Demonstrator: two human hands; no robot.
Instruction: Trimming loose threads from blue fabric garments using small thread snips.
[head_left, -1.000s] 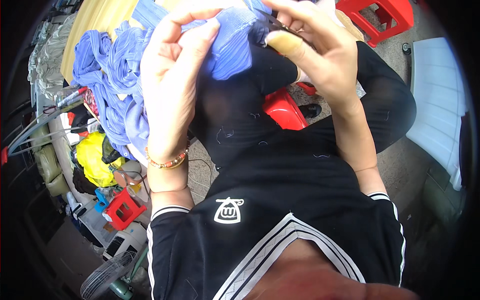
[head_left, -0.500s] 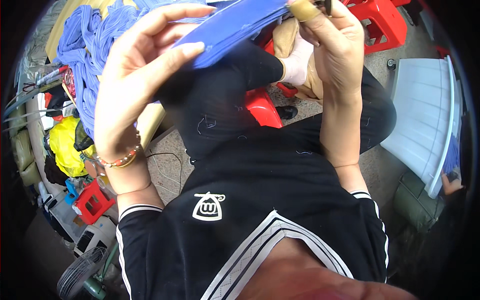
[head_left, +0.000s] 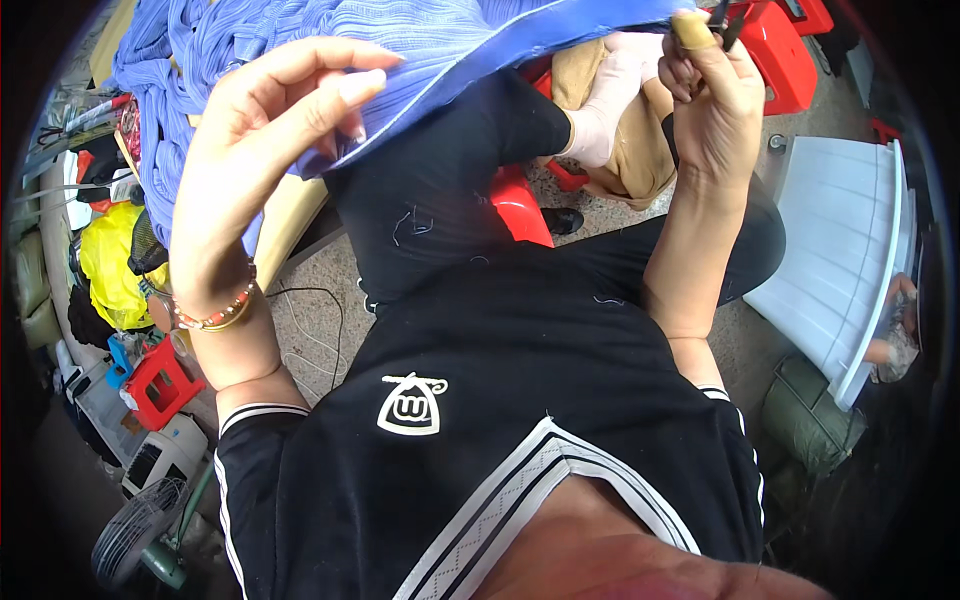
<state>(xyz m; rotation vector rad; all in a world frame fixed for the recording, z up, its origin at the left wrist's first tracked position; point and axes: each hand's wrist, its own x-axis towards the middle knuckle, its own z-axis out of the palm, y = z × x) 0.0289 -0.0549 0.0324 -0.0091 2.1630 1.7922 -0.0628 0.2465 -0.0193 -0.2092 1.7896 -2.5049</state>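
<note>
A blue ribbed knit cloth [head_left: 420, 50] with a smooth band along its edge stretches across the top, from my left hand to my right. My left hand [head_left: 270, 130] lies against it, thumb and forefinger apart with no cloth between them; its other fingers are partly hidden. High on the right, my right hand [head_left: 715, 95] is closed at the band's far end. It also holds a small dark tool [head_left: 735, 22], perhaps thread snips, cut off by the frame edge. Tan tape [head_left: 694, 30] wraps one of its digits.
More blue knit cloth [head_left: 165, 150] is heaped at the upper left. Red stools [head_left: 775, 60] stand upper right and under my legs. A pale blue plastic bin [head_left: 835, 260] is at the right. A yellow bag [head_left: 112, 270], a red stool [head_left: 160, 380] and a fan [head_left: 140, 530] are at the left.
The folded blue band has opened into a long stretched edge. My left thumb has come off it. My right hand has moved right with its end.
</note>
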